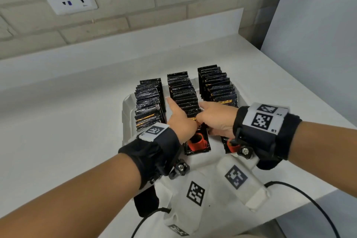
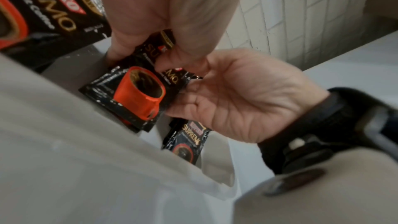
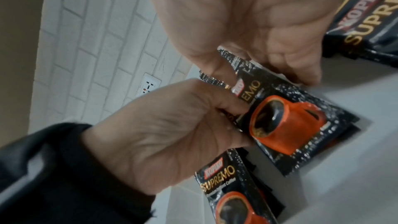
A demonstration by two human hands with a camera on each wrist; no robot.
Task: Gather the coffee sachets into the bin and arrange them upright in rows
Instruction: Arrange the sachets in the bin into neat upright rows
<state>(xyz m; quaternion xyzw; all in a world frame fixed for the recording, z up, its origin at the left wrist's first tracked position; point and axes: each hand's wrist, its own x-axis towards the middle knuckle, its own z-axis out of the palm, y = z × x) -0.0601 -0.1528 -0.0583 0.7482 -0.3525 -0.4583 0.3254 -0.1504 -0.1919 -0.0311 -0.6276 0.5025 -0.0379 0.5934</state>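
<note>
Both hands meet at the near end of the middle row, and it all turns on one sachet (image 1: 197,142) there. It leans back toward the person, its printed cup face up, its long axis running from the bin's near wall up to the fingers, while the sachets behind it stand upright in three rows. The left hand (image 1: 181,120) has its fingers curled onto the top edge from the left; the right hand (image 1: 217,120) pinches the same end from the right, thumb and fingers closed on the foil. Neither is nearer: they touch each other over that top edge. In the left wrist view the sachet (image 2: 137,94) hangs below the two grips, its foot down in the bin (image 1: 128,102). A further sachet (image 1: 228,145) lies tilted at the near end of the right row, under the right wrist. By the look of it, the top must swing away from the person until the sachet stands flush against the middle row (image 1: 183,94). The bin sits on the white desk (image 1: 67,121).
</note>
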